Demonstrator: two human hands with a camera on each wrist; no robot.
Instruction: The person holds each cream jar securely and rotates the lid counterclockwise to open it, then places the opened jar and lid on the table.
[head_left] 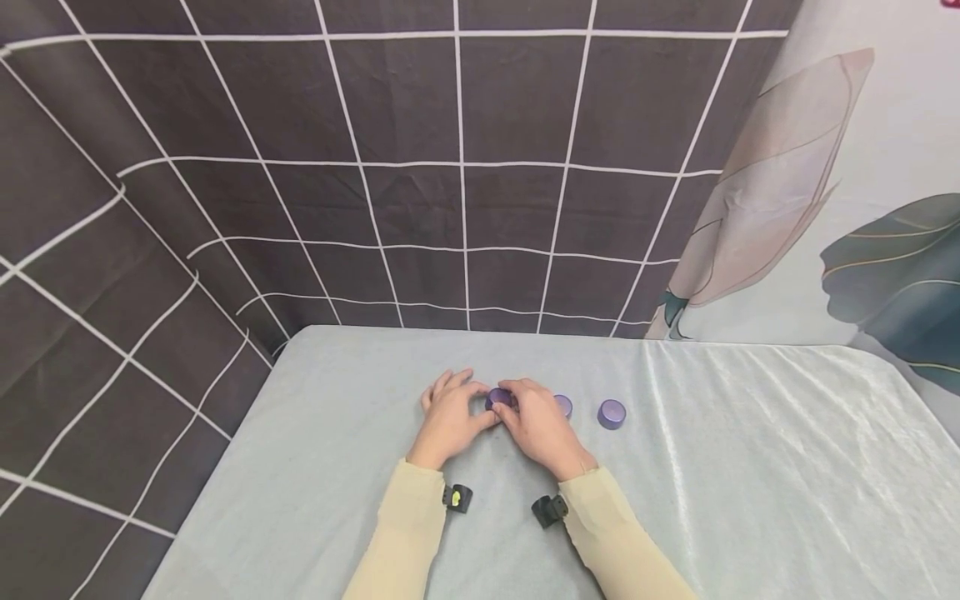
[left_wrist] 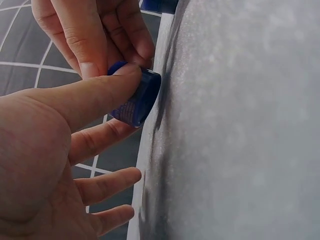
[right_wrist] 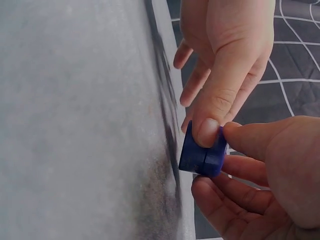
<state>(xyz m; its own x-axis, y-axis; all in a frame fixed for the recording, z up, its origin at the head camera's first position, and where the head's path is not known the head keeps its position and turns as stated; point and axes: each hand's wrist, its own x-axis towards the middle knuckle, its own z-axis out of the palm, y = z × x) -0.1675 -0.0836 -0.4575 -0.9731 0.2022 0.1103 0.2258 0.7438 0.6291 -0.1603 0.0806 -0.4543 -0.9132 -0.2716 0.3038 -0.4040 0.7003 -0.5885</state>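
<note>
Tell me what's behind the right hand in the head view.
Past the right hand, part of a small round purple piece shows on the pale cloth. The hand hides its left side; anything fully covered there cannot be seen.

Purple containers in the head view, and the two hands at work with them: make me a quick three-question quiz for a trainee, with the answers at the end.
1. True or false: the left hand and the right hand both touch the held container.

2. In the head view, what partly hides the middle container?
A. The left hand
B. The right hand
C. Both hands

3. Counting the lone container on the right, how many purple containers does the head view show?

Key: 1. True. 2. B. 3. Three.
</note>
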